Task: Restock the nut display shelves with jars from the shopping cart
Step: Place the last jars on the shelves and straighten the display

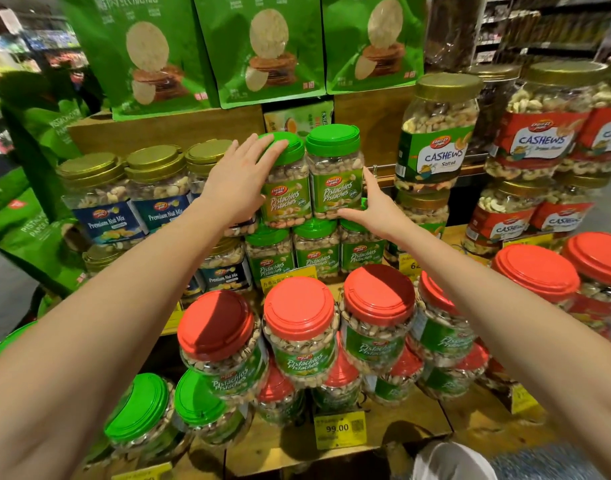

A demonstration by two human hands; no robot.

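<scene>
Two green-lidded pistachio jars stand side by side on top of a lower row of like jars. My left hand (240,174) lies flat against the left jar (286,188), with straight fingers reaching over its lid. My right hand (369,206) presses with straight fingers on the lower right side of the right jar (335,174). Neither hand curls around a jar. The shopping cart is out of view.
Gold-lidded nut mix jars (124,195) stand to the left, cashew jars (435,133) to the right. Red-lidded pistachio jars (300,327) fill the wooden shelf (401,420) below, with two green-lidded ones at its left. Green snack bags (262,46) hang above.
</scene>
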